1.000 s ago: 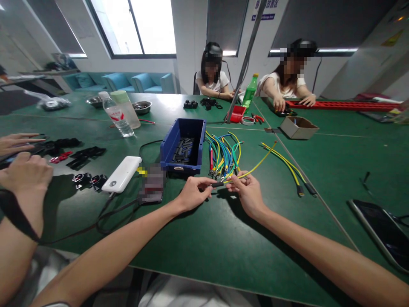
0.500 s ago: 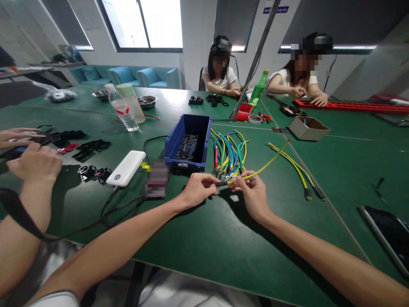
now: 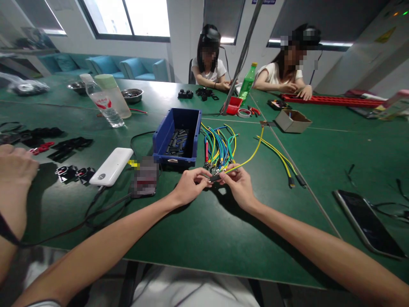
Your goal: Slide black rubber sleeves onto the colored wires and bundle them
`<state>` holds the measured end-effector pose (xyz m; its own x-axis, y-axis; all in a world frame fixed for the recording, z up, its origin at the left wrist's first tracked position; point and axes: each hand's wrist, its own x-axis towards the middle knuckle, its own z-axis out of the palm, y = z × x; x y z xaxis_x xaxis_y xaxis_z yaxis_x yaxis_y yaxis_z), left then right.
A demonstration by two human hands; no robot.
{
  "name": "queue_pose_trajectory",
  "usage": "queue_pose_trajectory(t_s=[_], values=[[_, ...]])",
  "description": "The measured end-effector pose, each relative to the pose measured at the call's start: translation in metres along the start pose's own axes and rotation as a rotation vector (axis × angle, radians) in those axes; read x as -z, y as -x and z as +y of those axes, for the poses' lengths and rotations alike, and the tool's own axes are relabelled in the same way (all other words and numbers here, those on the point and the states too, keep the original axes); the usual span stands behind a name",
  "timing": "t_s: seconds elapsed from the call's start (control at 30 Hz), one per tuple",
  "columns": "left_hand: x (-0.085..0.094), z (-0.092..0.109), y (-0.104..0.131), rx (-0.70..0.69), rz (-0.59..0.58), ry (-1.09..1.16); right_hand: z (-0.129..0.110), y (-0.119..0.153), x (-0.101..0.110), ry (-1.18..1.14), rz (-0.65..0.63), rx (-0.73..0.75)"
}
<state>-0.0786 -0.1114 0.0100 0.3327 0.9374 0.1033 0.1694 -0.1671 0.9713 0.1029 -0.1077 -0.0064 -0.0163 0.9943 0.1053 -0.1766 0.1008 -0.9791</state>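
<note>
Smooth-coated yellow wire, blue plastic bin, shiny metal bowl, matt cardboard box

Green bottle, blue armchairs, perhaps a bag.

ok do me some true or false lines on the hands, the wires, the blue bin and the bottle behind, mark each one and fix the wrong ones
1. The right hand holds a yellow wire. True.
2. The wire bundle lies to the right of the blue bin. True.
3. The bin is filled with coiled wires. False: it holds small black pieces.
4. Both hands are inside the bin. False: the left hand is in front of it, at one end of a black sleeve, with the right hand close by.
5. The green bottle has a yellow cap. True.
</note>
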Motion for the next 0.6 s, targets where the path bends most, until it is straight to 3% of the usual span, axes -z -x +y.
queue_pose_trajectory(t_s=[0.07,0.17,0.23,0.27,0.37,0.43,0.53,0.6], values=[[0.007,0.003,-0.002,-0.104,0.148,-0.164,-0.001,0.0,0.001,0.013,0.004,-0.007],[0.027,0.012,-0.017,-0.249,0.48,-0.34,0.0,-0.001,0.003,0.038,0.009,-0.014],[0.045,0.019,-0.035,-0.262,0.637,-0.465,0.001,-0.002,0.004,0.057,0.006,-0.015],[0.055,0.022,-0.046,-0.242,0.658,-0.567,0.001,-0.002,0.005,0.065,0.007,-0.015],[0.077,0.025,-0.081,-0.088,0.539,-0.963,0.002,-0.004,0.006,0.08,0.019,-0.018],[0.083,0.021,-0.1,0.085,0.342,-1.187,0.0,-0.004,0.007,0.096,0.033,-0.025],[0.082,0.011,-0.118,0.211,0.11,-1.3,-0.005,-0.005,0.013,0.141,0.039,-0.04],[0.079,0.006,-0.122,0.212,0.075,-1.302,-0.01,-0.008,0.021,0.187,0.034,-0.05]])
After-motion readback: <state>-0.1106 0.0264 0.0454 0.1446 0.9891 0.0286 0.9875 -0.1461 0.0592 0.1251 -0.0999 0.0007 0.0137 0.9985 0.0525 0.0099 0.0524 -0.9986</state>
